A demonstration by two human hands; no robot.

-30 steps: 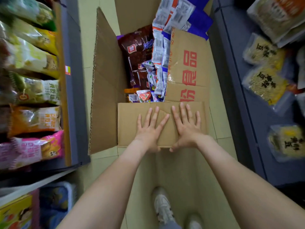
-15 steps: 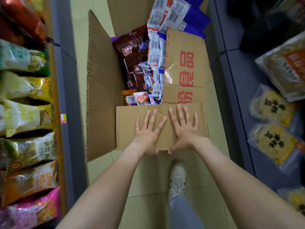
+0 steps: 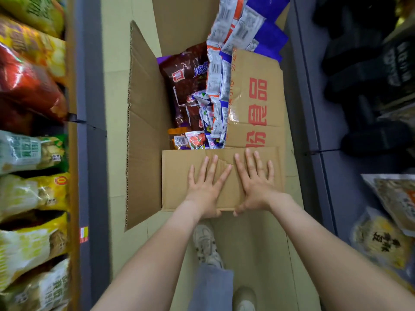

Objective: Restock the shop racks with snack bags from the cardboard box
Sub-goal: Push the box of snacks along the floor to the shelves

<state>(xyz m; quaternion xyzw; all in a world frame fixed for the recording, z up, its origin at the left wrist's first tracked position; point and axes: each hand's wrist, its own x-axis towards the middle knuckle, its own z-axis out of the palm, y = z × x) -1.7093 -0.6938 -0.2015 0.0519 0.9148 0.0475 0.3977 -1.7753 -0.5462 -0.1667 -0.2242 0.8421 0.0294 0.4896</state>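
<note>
Pale floor tiles [image 3: 112, 86] run down a narrow aisle, & the cardboard box [image 3: 184, 25] sits on them right ahead of the person, long axis pointing away along the aisle. Its snack bags [image 3: 202, 122] are all inside, none lifted out yet: a dark red bag [image 3: 186, 79] mid-box, white-&-blue packets [image 3: 219, 86] on edge beside it, small bright packs [image 3: 195, 140] at the near end. Near flap [image 3: 177, 176] is folded flat over the box's near end, & both hands lie on it, released, holding nothing: left hand [image 3: 205, 187] & right hand [image 3: 256, 185] palm-down, fingers straight & spread, pressing the card. Thumbs sit at the flap's near edge; can't tell whether they hook under it. Opening lies just beyond the fingertips & a bit to the L, since the printed right flap [image 3: 258, 97] covers the R half, so the left hand is nearer the bags, I'd judge. Outward: open left flap [image 3: 146, 131], then left rack [image 3: 73, 167] w/ chip bags [image 3: 29, 151]; right rack [image 3: 332, 194] w/ clear packs of yellow snacks [image 3: 379, 241]; a pale shoe [image 3: 205, 241] below the wrists.
</note>
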